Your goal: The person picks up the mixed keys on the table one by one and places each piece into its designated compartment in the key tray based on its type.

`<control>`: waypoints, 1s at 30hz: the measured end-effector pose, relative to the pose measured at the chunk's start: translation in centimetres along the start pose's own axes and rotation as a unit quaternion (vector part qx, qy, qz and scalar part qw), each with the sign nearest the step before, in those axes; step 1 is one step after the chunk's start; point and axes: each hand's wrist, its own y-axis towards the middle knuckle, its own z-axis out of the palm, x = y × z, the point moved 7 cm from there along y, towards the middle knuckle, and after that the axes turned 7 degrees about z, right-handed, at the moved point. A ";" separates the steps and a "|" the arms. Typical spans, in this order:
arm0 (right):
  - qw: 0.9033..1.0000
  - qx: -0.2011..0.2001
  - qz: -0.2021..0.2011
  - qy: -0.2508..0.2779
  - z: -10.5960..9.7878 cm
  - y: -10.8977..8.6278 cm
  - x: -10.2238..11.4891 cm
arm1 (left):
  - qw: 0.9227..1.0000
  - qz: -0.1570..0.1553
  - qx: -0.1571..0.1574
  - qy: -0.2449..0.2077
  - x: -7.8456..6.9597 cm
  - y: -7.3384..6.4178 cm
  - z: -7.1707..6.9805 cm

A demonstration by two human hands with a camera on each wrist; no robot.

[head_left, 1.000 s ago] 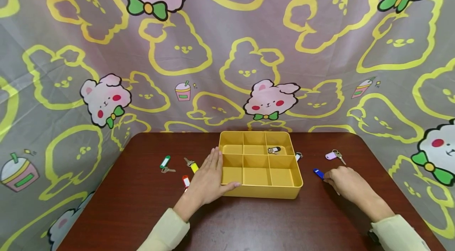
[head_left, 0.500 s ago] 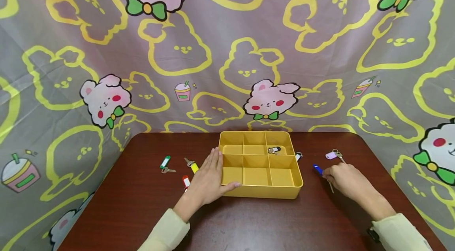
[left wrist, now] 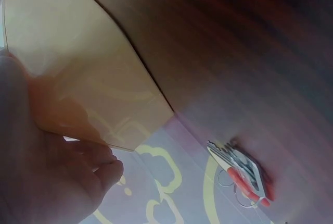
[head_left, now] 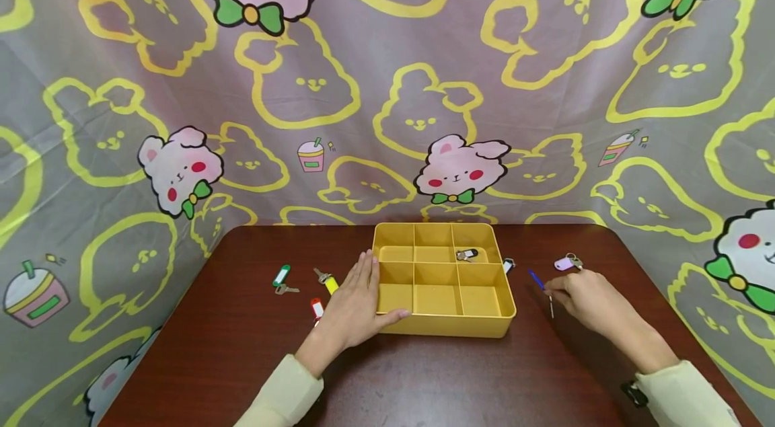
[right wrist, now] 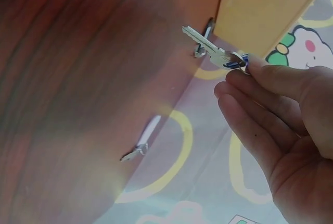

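Observation:
My left hand lies with straight fingers along the left wall of a yellow box with six compartments, its thumb over the front rim. To the right of the box, my right hand pinches a key with a blue tag between thumb and fingers, raised above the table. In the right wrist view the metal key points away from the fingertips, and most of the blue tag is hidden. A key with a black-and-white tag lies in the back right compartment.
Left of the box lie keys with a green tag, a yellow tag and a red tag. A lilac-tagged key lies beyond my right hand. Another tag lies against the box's right side. A patterned cloth hangs behind the table.
My right hand has lifted the blue-tagged key off the table and turned it, so the tag now shows edge-on with the key hanging below. The left hand and box have stayed put.

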 end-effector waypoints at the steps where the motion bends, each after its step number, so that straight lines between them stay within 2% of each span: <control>1: 1.000 -0.004 0.000 0.002 -0.2 0.0 0.1 | 1.000 0.000 -0.001 -0.002 0.0 0.0 0.0; 9: 0.999 -0.018 0.017 0.028 -1.0 0.4 0.6 | 1.000 -0.003 0.004 -0.005 0.0 0.0 -0.1; 17: 0.998 -0.043 0.003 0.038 -2.4 1.0 1.7 | 1.000 -0.005 0.004 -0.010 0.0 0.0 -0.1; 24: 0.997 -0.017 0.045 0.067 -3.4 1.4 2.1 | 1.000 -0.007 0.005 -0.011 0.1 0.0 -0.1; 30: 0.993 -0.030 0.054 0.101 -4.0 1.4 2.4 | 1.000 -0.006 0.007 -0.013 0.1 0.0 0.0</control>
